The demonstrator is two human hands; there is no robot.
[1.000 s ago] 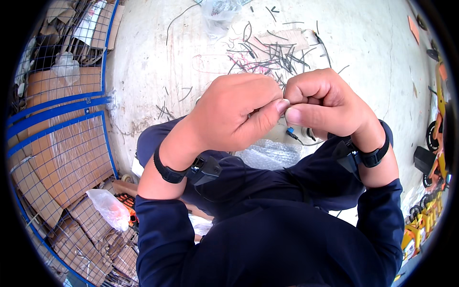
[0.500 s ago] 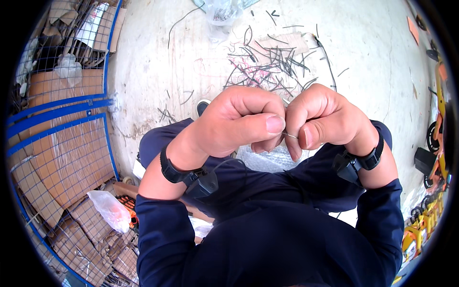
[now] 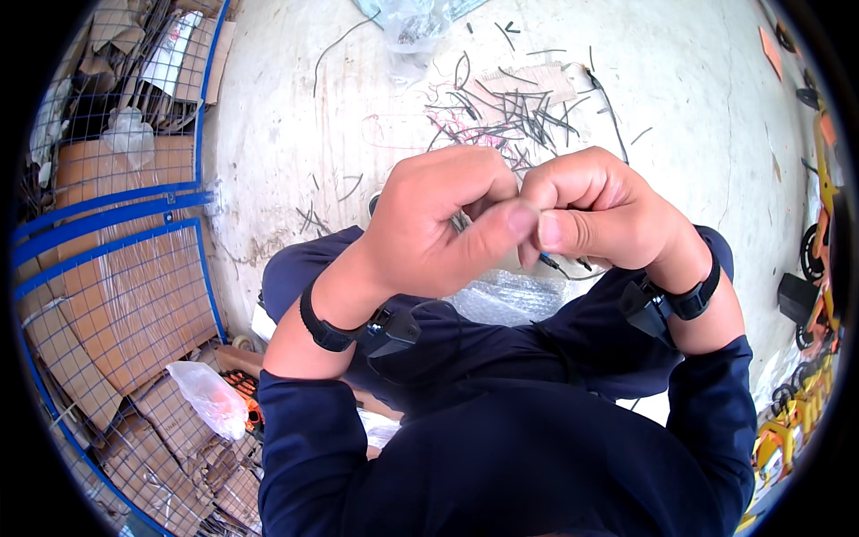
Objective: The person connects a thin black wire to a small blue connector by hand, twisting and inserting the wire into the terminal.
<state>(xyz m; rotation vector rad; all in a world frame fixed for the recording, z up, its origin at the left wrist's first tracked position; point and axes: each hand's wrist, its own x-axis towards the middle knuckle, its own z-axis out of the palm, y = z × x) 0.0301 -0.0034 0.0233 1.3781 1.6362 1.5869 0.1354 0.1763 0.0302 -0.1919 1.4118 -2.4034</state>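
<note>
My left hand (image 3: 438, 224) and my right hand (image 3: 608, 210) meet above my lap, thumbs and forefingers pinched together. From under the touching fingertips comes a thin dark cable (image 3: 557, 266) with a bit of blue at its end. The exact spot where the fingers grip it is hidden. A dark tip also shows just below my right hand's fingers. Between my knees, beneath the hands, lies crumpled bubble wrap (image 3: 510, 297).
Beyond my hands, cut black cable pieces (image 3: 528, 112) and pink strands are scattered over a cardboard sheet (image 3: 559, 82) on the floor. A clear bag (image 3: 416, 31) sits farther off. Blue mesh cages (image 3: 116, 201) with cardboard stand left; yellow wheeled items (image 3: 792, 412) line the right.
My fingertips have come together, hiding the thin wire that stretched between them. The left hand has turned slightly, and a dark cable with a blue bit now shows below the fingers.
</note>
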